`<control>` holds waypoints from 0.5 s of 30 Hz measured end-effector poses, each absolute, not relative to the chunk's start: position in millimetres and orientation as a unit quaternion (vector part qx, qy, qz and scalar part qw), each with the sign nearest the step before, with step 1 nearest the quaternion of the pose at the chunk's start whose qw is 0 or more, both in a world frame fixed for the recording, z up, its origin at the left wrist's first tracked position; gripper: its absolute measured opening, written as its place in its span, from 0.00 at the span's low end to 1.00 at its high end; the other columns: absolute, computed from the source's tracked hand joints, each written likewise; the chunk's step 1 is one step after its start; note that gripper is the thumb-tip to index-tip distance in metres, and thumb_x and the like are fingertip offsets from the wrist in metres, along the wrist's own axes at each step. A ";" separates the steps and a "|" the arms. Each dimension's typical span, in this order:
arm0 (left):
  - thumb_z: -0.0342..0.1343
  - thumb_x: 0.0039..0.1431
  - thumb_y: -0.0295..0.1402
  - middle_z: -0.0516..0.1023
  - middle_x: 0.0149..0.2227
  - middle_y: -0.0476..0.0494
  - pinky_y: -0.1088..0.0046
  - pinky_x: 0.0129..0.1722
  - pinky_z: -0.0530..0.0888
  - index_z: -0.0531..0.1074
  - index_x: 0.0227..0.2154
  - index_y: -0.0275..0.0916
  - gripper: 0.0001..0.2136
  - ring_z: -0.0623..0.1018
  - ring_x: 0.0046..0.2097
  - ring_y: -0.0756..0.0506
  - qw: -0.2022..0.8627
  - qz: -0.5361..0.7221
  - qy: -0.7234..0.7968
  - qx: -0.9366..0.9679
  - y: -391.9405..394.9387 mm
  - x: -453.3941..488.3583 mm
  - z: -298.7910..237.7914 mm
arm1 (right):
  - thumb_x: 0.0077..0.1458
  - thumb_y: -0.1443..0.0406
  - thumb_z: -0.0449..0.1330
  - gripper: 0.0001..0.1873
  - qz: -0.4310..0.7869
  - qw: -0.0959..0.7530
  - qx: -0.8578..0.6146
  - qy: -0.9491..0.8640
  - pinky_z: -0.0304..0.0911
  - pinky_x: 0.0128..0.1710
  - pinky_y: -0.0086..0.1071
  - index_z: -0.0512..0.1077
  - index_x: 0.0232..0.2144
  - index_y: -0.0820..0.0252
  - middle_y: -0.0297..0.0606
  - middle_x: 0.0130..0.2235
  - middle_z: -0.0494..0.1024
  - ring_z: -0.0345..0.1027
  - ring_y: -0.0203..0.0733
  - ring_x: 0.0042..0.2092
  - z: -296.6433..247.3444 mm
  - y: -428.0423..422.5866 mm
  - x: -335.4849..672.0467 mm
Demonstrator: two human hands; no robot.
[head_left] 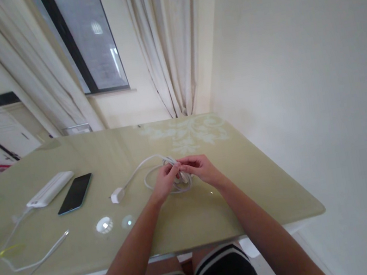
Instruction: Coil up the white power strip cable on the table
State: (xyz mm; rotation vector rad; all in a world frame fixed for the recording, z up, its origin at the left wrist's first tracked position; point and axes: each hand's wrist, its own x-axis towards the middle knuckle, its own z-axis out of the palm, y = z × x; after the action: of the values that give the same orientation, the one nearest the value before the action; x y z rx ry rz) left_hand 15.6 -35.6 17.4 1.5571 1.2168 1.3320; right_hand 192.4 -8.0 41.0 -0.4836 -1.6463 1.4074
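Observation:
A white charging cable (pixel 152 171) lies in loose coils near the middle of the table, with both my hands at its bundle. My left hand (pixel 167 181) pinches the coils from the left side. From the right, my right hand (pixel 200 167) closes its thumb and fingers on the same cable, the fingertips of both hands almost meeting. One end of the cable runs left to a white plug adapter (pixel 118 195), which rests on the tabletop. The part between my fingertips is partly hidden.
On the glossy table (pixel 262 190), a black phone (pixel 75 193) lies beside a white power strip (pixel 50 189). Another white cable (pixel 42 261) trails off the front left edge. A wall (pixel 319 86) borders the right side; curtains (pixel 170 41) hang behind.

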 end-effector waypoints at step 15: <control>0.47 0.58 0.40 0.70 0.17 0.47 0.71 0.26 0.63 0.77 0.20 0.39 0.19 0.71 0.23 0.46 0.204 0.416 0.592 0.660 -36.5 -10.6 43.8 | 0.52 0.56 0.72 0.22 0.553 0.473 -0.249 -0.639 0.66 0.37 0.30 0.82 0.48 0.56 0.34 0.33 0.81 0.72 0.36 0.34 30.6 5.4 197.2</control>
State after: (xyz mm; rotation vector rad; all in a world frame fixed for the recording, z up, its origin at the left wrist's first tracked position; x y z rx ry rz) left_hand -10.6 -36.5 43.8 1.8400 1.6504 1.1598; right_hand 197.2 5.4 30.6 -0.6097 -1.5644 1.3540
